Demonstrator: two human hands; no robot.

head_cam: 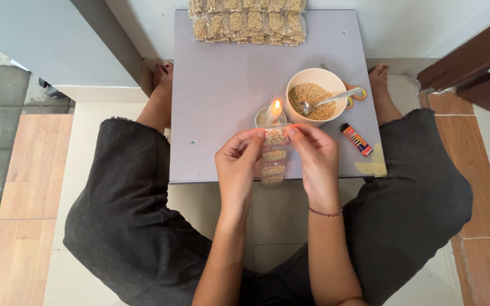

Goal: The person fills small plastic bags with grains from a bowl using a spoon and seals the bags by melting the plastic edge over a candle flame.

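Note:
My left hand [238, 164] and my right hand [316, 158] together hold a clear plastic strip of small grain-filled pockets [274, 156] by its top corners. The strip hangs down between my hands, its upper edge just below the flame of a lit white candle [274, 111] that stands in a small dish. Behind the candle sits a cream bowl [313, 95] of tan grain with a metal spoon [330, 101] resting in it.
A low grey table [228, 85] carries a stack of filled grain strips [249, 21] at its far edge, an orange lighter [357, 139] at the right, and scissors with orange handles [355, 93] behind the bowl. My legs in dark trousers flank the table.

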